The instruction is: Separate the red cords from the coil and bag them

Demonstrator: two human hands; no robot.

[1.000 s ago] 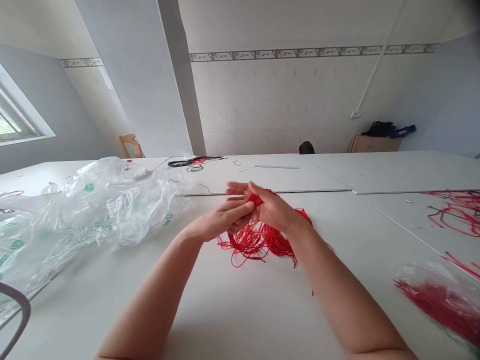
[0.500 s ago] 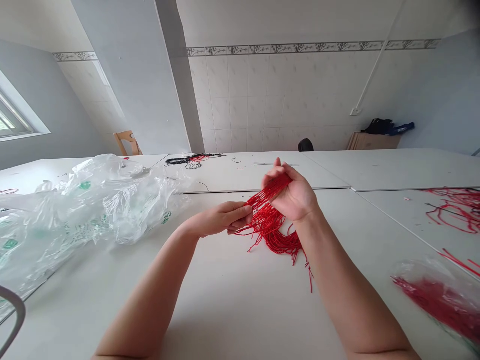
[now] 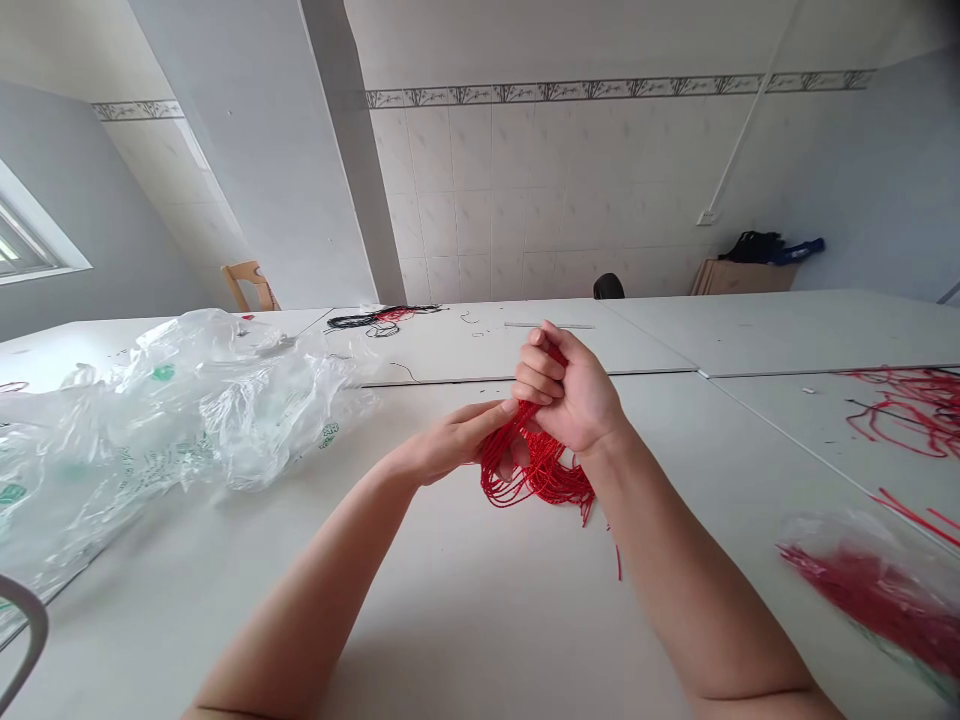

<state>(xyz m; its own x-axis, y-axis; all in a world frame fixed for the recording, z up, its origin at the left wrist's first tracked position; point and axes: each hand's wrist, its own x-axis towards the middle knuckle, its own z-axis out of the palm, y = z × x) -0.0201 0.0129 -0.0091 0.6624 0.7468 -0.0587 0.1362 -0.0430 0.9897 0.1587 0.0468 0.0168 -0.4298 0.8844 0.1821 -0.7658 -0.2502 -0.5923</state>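
Observation:
A bundle of thin red cords [image 3: 559, 478] hangs in loops at the middle, just above the white table. My right hand [image 3: 559, 385] is closed in a fist round the upper part of the bundle. My left hand [image 3: 469, 437] pinches the cords just below and to the left of it, its thumb on top and the other fingers partly hidden behind the strands. Loops droop below my left fingers, and loose cord ends trail near my right wrist.
Crumpled clear plastic bags [image 3: 247, 420] cover the table's left side. Black and red cords [image 3: 386, 318] lie at the back. On the right are loose red cords [image 3: 919, 415] and a plastic bag of red cords [image 3: 874, 590]. A chair [image 3: 250, 285] stands behind the table.
My right hand has closed from a loosely open shape into a fist round the cords. My left hand has moved slightly right and up to meet it, and the strands between them now droop in loops.

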